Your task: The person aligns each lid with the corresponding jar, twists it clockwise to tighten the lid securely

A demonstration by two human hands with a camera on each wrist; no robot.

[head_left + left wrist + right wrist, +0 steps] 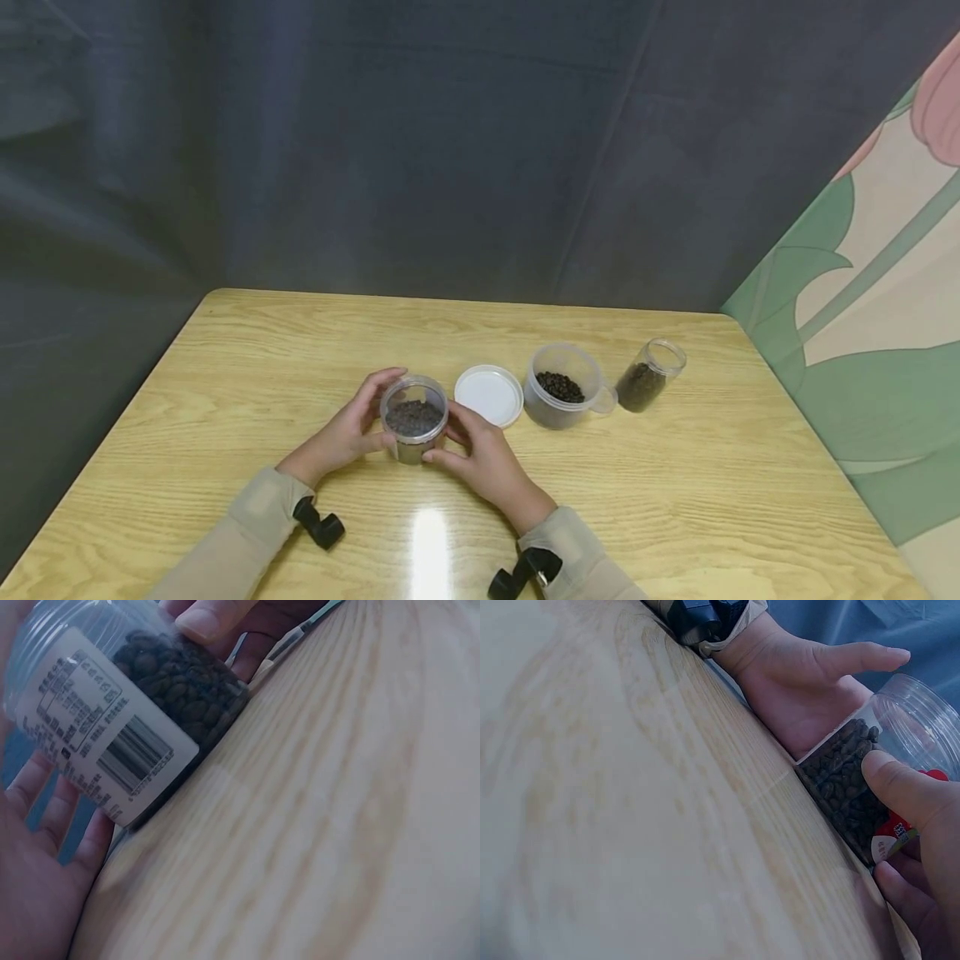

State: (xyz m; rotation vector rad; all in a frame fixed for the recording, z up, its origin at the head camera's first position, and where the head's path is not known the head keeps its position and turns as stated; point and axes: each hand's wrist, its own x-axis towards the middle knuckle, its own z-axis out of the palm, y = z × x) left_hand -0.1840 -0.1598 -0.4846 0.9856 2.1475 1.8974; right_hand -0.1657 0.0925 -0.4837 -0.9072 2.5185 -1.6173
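A clear plastic jar (412, 425) of dark beans stands on the table between both hands, its mouth uncovered. My right hand (483, 458) grips its right side, thumb (900, 784) pressed on the wall and fingers around the other side. On the opposite side, my left hand (348, 429) lies alongside the jar with fingers spread near the wall; the thumb stands out straight, apart from it in the right wrist view. A white label with a barcode (135, 754) faces the left wrist camera. Red printing (892, 825) shows on the other side.
Right of the jar lie a white round lid (489, 395), a translucent handled measuring cup (555, 417) holding dark beans, and a tilted clear container (642, 387) with dark contents. Behind the wooden table (300, 333) hangs a dark curtain (450, 167); a floral cloth (862, 375) hangs at right.
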